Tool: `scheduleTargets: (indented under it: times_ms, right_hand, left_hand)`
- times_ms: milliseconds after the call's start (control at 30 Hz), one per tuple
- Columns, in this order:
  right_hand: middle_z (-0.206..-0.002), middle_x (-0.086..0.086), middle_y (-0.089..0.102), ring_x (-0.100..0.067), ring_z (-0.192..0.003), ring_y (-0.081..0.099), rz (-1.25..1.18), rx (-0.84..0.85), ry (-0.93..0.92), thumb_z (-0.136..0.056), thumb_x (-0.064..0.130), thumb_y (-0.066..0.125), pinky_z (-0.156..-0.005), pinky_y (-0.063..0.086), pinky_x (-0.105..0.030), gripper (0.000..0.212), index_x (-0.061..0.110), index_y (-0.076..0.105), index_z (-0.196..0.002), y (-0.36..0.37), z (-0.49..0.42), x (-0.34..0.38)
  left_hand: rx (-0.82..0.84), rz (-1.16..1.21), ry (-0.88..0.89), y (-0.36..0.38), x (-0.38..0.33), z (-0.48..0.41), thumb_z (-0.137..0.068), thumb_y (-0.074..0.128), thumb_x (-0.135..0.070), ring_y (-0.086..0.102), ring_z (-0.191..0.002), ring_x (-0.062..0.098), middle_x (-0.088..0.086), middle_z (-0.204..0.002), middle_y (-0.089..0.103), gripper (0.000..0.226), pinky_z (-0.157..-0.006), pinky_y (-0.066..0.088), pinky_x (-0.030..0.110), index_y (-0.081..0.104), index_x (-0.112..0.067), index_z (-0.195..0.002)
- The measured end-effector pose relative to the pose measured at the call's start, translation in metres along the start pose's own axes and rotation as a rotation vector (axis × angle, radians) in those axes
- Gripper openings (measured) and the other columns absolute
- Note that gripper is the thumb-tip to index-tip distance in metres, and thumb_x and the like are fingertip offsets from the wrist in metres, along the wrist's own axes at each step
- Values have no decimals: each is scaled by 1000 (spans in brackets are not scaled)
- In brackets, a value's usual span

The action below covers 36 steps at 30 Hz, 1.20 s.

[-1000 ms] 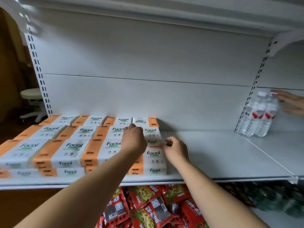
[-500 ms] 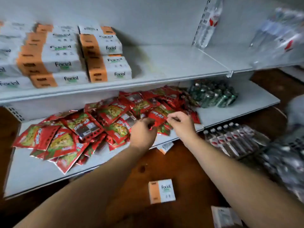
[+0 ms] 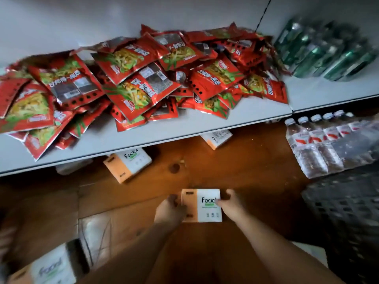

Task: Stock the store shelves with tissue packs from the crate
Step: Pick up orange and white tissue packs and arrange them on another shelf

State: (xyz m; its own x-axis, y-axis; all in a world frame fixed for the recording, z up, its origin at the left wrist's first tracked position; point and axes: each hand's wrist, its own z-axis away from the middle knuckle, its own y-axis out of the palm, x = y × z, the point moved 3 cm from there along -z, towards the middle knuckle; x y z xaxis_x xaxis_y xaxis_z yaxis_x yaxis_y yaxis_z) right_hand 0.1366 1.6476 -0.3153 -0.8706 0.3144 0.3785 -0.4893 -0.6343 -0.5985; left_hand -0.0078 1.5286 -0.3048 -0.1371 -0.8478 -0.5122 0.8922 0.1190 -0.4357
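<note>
On the head camera I look down at a brown wooden floor (image 3: pixel 242 167) in front of a white shelf (image 3: pixel 164 130). Both hands meet on one Facial tissue pack (image 3: pixel 207 210), white with an orange end, at the lower middle of my view; I cannot tell whether it rests on the floor or is just above it. The left hand (image 3: pixel 170 211) grips the orange end with curled fingers. The right hand (image 3: pixel 232 206) holds the white end, thumb on the printed face and fingers wrapped round the edge. A second pack (image 3: pixel 128 165) lies on the floor half under the shelf lip, a third pack (image 3: pixel 217 138) lies further right under the same lip, and a fourth pack (image 3: pixel 51 267), blurred, fills the bottom left corner. On the shelf sits a loose heap of red snack packets (image 3: pixel 133 78), with blurred green bottles (image 3: pixel 328 52) on the adjoining board to its right. Below those, wrapped water bottles (image 3: pixel 320 144) with white caps lie at the right, and just in front of them stands a dark mesh crate (image 3: pixel 348 212).
</note>
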Motion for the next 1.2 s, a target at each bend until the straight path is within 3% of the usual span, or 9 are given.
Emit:
scheduleTargets:
  times_ms: [133, 233, 433, 600, 667, 800, 933, 1067, 1200]
  right_hand:
    - [-115, -16, 64, -24, -88, 64, -112, 50, 34, -89, 14, 59, -56, 45, -23, 40, 3, 52, -126, 13, -2, -12]
    - [-114, -14, 65, -19, -81, 61, -184, 16, -8, -88, 16, 60, -47, 39, -20, 39, 6, 52, -126, 0, 7, 5]
    - [-110, -11, 66, -21, -89, 63, -332, -61, -234, -88, 10, 59, -53, 44, -21, 24, 9, 57, -112, -57, 68, 73]
    - [-98, -2, 67, -18, -88, 64, -412, -209, -540, -86, 6, 61, -70, 54, -30, 17, 15, 60, -100, -127, 162, 150]
    - [-90, 6, 64, -12, -83, 62, -443, -260, -661, -86, 6, 61, -70, 51, -26, 17, 16, 60, -100, -149, 201, 182]
    - [-97, -1, 67, -20, -92, 62, -523, -377, -825, -79, 14, 66, -85, 49, -36, 26, 15, 61, -104, -174, 264, 239]
    - [-84, -1, 62, -20, -82, 60, -575, -397, -908, -80, 5, 67, -72, 46, -29, 26, 24, 49, -77, -182, 310, 297]
    - [-91, -6, 62, -22, -81, 57, -583, -328, -873, -80, 12, 67, -65, 44, -29, 20, 20, 49, -76, -180, 329, 341]
    - [-76, 0, 58, -20, -77, 54, -603, -256, -826, -81, 10, 65, -75, 49, -38, 17, 20, 53, -73, -188, 327, 374]
  left_hand:
    - [19, 16, 10, 18, -1, -3, -86, 56, -16, 57, -115, 25, 9, -125, 62, 42, -89, 45, 28, 53, -13, -128]
    - [-48, 64, 35, 6, -14, 2, -84, 61, -18, 57, -115, 26, 8, -124, 62, 47, -91, 47, 30, 51, -14, -130]
    - [-257, 233, 243, -63, -73, 47, -81, 60, -18, 60, -106, 26, 5, -116, 62, 38, -89, 51, 36, 56, -18, -119]
    - [-401, 437, 516, -144, -136, 123, -84, 57, -14, 64, -90, 25, 6, -105, 63, 25, -78, 55, 45, 57, -20, -108]
    - [-439, 503, 619, -179, -156, 158, -81, 58, -12, 64, -88, 23, 3, -100, 64, 23, -78, 55, 46, 57, -24, -100]
    - [-510, 568, 737, -247, -182, 218, -70, 60, -19, 64, -83, 24, 1, -87, 66, 16, -76, 54, 47, 56, -31, -80]
    - [-568, 550, 789, -313, -198, 254, -75, 62, -16, 66, -82, 24, 2, -87, 67, 20, -77, 56, 43, 62, -26, -93]
    - [-693, 400, 736, -359, -205, 275, -86, 59, -20, 64, -98, 26, 11, -109, 69, 36, -83, 51, 31, 62, -14, -121]
    - [-780, 247, 743, -379, -225, 279, -93, 50, -22, 61, -106, 27, 11, -117, 66, 35, -85, 47, 29, 58, -9, -125]
